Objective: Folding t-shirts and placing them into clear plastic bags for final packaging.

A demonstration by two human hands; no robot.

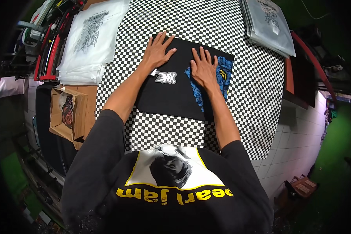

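A folded black T-shirt (169,99) lies flat before me, with a blue and yellow print (224,70) along its right part. My left hand (158,51) rests palm down at its upper left edge, fingers spread. On the print's left side lies my right hand (204,68), palm down, its fingers slightly apart. Neither hand grips anything. Just below my left hand, a grey and white die-cut hang tag (165,77) with a crossbones figure rests on the black cloth. A small white label (153,72) sticks out beside it, partly hidden by my left wrist.
A black-and-white checkered cloth (169,128) covers the table. Printed clear plastic bags (87,38) are stacked at left, and more plastic bags (269,26) lie at upper right. An open cardboard box (57,117) stands at left, near a red and black rack-like object (54,55).
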